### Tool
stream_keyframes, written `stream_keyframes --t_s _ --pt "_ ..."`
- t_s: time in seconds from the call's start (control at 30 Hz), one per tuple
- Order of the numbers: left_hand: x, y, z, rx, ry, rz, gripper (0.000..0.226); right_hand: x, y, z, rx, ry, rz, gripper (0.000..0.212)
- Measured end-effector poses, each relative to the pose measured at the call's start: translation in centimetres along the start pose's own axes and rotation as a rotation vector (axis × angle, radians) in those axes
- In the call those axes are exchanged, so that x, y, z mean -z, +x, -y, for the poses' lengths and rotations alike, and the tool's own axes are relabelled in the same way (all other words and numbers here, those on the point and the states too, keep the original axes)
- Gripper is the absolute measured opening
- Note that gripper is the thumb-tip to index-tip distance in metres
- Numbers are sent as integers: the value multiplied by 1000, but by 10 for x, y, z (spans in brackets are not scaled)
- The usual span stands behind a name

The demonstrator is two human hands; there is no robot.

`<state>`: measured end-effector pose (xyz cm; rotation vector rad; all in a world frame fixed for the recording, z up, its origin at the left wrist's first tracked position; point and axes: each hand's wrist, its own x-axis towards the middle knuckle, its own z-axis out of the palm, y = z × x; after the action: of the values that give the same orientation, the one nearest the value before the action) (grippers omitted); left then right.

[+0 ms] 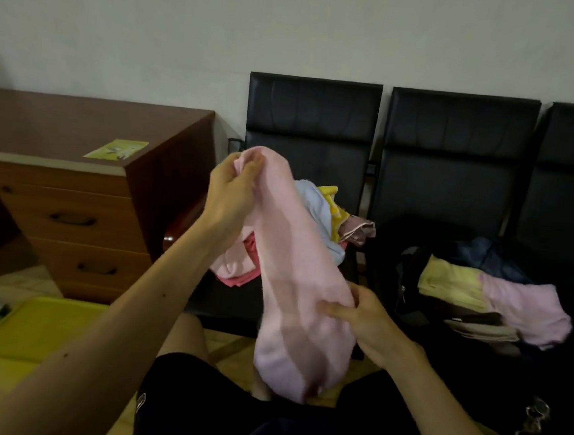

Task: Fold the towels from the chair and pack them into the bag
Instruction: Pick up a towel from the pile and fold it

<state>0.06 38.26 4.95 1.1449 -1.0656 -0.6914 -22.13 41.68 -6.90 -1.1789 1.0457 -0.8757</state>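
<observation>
The left hand [233, 185] is pinching the top end of a pale pink towel [294, 286] near the centre, fingers curled into the cloth. The right hand [368, 321] is gripping the same towel lower down, toward 5 o'clock, so it is hanging slanted between them above the lap. Behind it, a pile of loose towels [316, 200] is lying on the black chair [314, 116]. At 3 o'clock an open black bag [405, 295] is sitting on the neighbouring seat, holding a folded yellow towel [452, 285] and a lilac-pink towel [525, 311]. A wooden desk [63, 124] is standing at 9 o'clock, and a yellow tray [36, 328] is lying at 8 o'clock.
</observation>
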Motion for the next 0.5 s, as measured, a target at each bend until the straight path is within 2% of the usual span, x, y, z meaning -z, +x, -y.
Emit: stream_keyframes --t_s 0.1,0.2,0.33,0.5 --pt "10 11 14 103 -20 -95 10 -2 -6 25 71 104 60 49" --pt "13 13 30 280 -37 -123 16 -5 -15 52 90 174 86 55" --pt "16 1 53 558 -91 -47 27 -9 -26 81 87 286 142 49" --pt "8 -32 70 704 -326 129 27 -9 -26 98 77 339 167 51"
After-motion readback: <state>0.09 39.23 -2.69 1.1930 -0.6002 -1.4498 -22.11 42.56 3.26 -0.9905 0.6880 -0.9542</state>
